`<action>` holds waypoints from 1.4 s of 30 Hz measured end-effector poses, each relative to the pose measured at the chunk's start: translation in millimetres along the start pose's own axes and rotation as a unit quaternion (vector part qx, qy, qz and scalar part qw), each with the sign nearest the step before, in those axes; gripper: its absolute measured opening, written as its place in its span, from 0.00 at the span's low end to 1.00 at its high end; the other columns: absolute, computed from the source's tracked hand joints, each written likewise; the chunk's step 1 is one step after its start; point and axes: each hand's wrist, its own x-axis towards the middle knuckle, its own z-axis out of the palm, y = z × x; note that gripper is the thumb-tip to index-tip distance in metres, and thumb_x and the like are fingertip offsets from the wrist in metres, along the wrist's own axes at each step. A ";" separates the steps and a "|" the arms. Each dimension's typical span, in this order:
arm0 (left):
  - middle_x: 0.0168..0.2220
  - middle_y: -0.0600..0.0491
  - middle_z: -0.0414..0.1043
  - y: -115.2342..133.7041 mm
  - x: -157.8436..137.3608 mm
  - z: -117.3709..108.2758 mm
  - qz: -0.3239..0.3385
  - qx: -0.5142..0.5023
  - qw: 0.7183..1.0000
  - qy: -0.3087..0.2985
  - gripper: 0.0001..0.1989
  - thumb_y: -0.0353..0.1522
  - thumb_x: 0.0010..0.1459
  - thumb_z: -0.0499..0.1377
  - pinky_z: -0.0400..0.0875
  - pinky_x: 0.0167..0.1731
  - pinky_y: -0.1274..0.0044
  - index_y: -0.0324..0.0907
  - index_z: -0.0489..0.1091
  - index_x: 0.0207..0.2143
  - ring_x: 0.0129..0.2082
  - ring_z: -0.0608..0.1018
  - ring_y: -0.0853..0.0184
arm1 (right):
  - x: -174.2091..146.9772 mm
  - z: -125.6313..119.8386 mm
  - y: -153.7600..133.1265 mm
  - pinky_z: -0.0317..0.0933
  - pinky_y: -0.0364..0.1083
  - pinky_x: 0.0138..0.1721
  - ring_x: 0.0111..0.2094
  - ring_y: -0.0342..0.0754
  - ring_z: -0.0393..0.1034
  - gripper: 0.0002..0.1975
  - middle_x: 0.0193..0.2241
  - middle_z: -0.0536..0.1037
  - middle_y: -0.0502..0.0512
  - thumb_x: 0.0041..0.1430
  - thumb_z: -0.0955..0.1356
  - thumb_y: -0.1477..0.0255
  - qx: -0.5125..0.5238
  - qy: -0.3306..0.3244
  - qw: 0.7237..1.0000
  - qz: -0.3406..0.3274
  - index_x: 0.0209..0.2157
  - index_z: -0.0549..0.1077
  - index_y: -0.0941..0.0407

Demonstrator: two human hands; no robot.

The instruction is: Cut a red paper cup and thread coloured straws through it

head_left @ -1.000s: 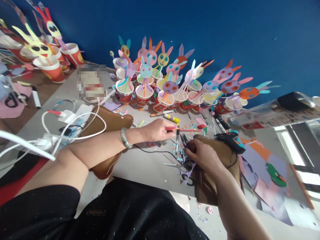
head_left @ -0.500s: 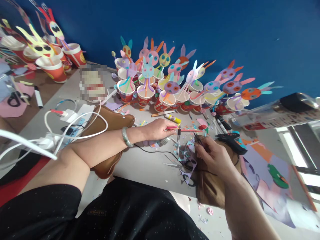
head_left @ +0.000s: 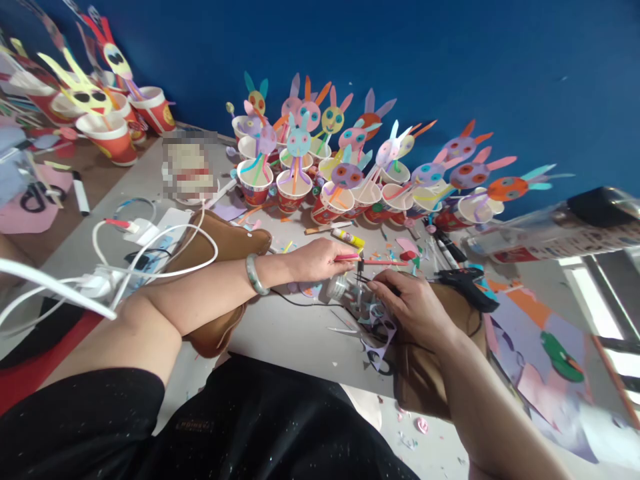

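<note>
My left hand (head_left: 320, 261), reaching in from the left, pinches a short pink strip (head_left: 347, 257) that sticks out past the fingertips. My right hand (head_left: 413, 300) is closed on slim dark tweezers (head_left: 364, 278), whose tips point left toward the strip. Beneath the tweezers lies a clear pen-like tube with a dark top (head_left: 360, 287). A small clear jar (head_left: 337, 288) sits just below my left fingers. Purple paper with cut-out holes (head_left: 376, 347) lies below my right hand, partly over scissors (head_left: 344, 331).
Behind the hands stand several red paper cups (head_left: 294, 195) with paper rabbits. A yellow glue stick (head_left: 349, 237), a black glue gun (head_left: 467, 285) and paper scraps lie around. White cables (head_left: 165, 230) cross the left side; a clear bottle (head_left: 545, 233) lies at right.
My right hand has moved left with the tweezers, bringing their tips close to the pink strip. My left hand still holds the strip and has barely moved.
</note>
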 end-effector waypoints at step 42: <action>0.22 0.61 0.57 -8.2 0.5 1.7 -0.040 -0.021 0.999 -0.021 0.16 0.34 0.64 0.56 0.53 0.30 0.75 0.41 0.59 0.23 0.24 0.61 0.74 | 21.0 30.8 3.2 0.49 0.43 0.23 0.21 0.41 0.53 0.29 0.17 0.62 0.46 0.60 0.67 0.44 0.190 0.002 0.982 0.013 0.20 0.65 0.54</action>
